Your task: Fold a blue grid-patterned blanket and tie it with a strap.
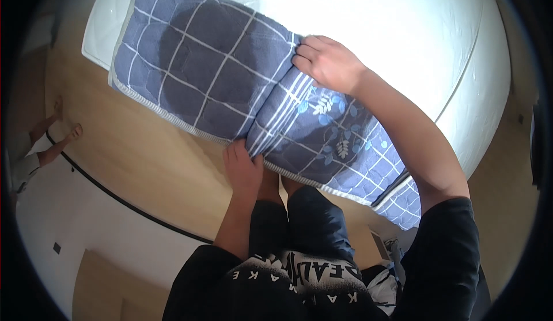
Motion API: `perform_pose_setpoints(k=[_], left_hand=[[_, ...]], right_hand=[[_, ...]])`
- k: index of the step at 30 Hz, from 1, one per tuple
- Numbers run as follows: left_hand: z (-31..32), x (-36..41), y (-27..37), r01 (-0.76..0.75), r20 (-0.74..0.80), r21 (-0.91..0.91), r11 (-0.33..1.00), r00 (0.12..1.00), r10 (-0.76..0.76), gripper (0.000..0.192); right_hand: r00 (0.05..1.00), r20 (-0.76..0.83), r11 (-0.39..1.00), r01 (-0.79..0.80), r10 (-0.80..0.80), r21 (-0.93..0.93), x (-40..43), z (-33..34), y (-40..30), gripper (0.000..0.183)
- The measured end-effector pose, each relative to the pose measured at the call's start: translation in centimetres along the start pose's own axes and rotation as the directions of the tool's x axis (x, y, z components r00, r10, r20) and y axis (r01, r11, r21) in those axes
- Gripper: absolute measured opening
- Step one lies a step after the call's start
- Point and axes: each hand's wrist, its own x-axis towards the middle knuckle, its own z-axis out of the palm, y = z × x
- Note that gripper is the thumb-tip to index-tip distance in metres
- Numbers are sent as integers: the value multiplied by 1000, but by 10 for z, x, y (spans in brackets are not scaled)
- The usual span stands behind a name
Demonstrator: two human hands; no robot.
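Note:
A folded quilted mattress pad (216, 61), blue-grey with white grid lines, leaves and a striped border, lies across the near edge of a white mattress (389, 27). My right hand (326, 64) grips its far edge where a crease crosses the pad. At the near end of that crease, my left hand (243, 163) holds the pale ribbed edging, fingers on top. Leaf prints show on the part to the right of the crease. Most of the pad's underside is hidden.
A light wood-look floor (129, 122) runs along the bed, bounded by a white wall (108, 230) with a black skirting strip. Another person's legs (47, 148) are at the far left. A white bag (384, 286) and other items sit low at the right, partly hidden by my arm.

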Motion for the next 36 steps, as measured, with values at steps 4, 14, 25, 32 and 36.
perform_pose_setpoints(k=[4, 14, 25, 32, 36], left_hand=[[6, -1, -8, -73, -85, 29, 997, 994, 75, 47], [-40, 35, 48, -37, 167, 287, 957, 986, -12, 59], [16, 118, 91, 11, 167, 109, 994, 985, -29, 48], [-1, 112, 100, -5, 112, -48, 999, 994, 11, 53], [13, 112, 98, -42, 11, 43, 998, 999, 42, 53]], right_hand=[[998, -43, 999, -53, 53, 1, -5, 6, 7, 23], [991, 73, 979, -101, 116, -177, 8, -3, -7, 22], [997, -49, 995, -52, 56, 86, 9, 2, -16, 17], [1000, 13, 999, 16, -16, 41, 6, -16, 17, 15], [998, -36, 996, -51, 54, 78, 6, -3, 15, 20]])
